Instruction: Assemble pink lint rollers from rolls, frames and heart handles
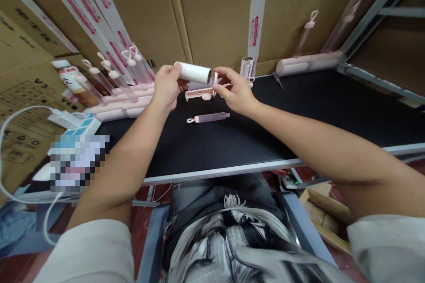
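My left hand (166, 88) grips a white tube (195, 73), tilted slightly, its open end facing right. Between the thumb and fingers of my right hand (236, 90) is a round pale pink cap (215, 84), close to that open end; whether they touch I cannot tell. Below them on the black table lies a clear pinkish tube with a loop handle (211, 117). Just behind my hands rests a long pink plastic part (198, 93) with a small pink disc (206, 96) beside it. Farther back stands another white tube (247, 66) with a clear piece inside.
Pink cylinders with clear looped tubes stand at the left (124, 105) and back right (310, 63). A screwdriver-like tool (278, 80) lies near the right ones. A power strip (83, 126), cables and a blurred phone-like object (79, 163) occupy the left. Cardboard (212, 13) walls the back.
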The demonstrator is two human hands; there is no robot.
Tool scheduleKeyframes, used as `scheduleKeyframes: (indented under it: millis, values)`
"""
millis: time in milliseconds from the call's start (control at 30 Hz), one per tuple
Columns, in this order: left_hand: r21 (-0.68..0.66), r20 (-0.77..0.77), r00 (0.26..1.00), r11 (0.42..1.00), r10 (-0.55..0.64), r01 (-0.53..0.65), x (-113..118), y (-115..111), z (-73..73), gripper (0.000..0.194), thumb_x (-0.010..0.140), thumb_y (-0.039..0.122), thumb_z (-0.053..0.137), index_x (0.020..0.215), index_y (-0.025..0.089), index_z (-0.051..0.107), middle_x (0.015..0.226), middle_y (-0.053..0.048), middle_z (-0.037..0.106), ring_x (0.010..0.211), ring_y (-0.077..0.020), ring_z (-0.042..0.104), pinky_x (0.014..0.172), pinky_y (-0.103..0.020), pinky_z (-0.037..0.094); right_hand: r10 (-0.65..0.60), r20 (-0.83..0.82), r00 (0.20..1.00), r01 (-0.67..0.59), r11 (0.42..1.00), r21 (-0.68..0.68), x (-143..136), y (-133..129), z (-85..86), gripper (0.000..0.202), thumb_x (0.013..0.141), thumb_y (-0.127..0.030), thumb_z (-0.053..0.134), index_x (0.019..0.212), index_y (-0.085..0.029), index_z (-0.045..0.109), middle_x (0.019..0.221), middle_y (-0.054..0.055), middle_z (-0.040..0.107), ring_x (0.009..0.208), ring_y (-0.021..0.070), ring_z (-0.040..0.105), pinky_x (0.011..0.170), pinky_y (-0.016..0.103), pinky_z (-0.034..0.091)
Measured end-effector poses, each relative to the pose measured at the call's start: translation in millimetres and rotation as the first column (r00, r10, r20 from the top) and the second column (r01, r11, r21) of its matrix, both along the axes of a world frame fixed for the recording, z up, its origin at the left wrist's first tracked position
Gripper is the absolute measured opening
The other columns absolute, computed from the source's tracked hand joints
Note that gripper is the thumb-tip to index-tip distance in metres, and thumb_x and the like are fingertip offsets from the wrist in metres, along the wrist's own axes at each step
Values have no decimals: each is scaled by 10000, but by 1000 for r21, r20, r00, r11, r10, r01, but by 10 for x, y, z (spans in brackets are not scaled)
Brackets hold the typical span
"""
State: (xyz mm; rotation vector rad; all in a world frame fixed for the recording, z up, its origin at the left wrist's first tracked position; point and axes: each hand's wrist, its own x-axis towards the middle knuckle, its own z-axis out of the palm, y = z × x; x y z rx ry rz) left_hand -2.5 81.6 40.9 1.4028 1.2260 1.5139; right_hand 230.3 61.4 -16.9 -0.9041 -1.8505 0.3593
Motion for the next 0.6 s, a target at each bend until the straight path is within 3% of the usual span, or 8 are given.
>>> scheduleKeyframes:
  millis: [133,367,600]
  values:
    - [-67,94,991,993,-92,99,175,-130,-80,374,1008,553,691,974,241,487,993,-51,719,977,-245,781,849,-384,619,-92,42,995,91,996,23,25,-9,14,857,1023,-848,441,1589,-209,517,1466,186,652,1186,312,703,962,440,629]
    - [-106,222,958,973,-179,206,220,-171,-128,321,1033,512,677,1028,231,523,1177,-95,768,1127,-244,787,973,-394,634,-115,10,993,114,992,60,39,-56,81,738,1005,-811,545,1396,-198,667,1346,176,717,1139,321,708,976,472,623]
    - [-177,300,934,950,-196,256,291,-237,-92,335,1083,517,616,1125,185,608,1231,-143,794,1120,-251,805,959,-368,647,-120,43,992,116,990,85,69,-61,105,718,1044,-749,523,1560,-253,583,1474,177,640,1234,361,680,1028,541,616]
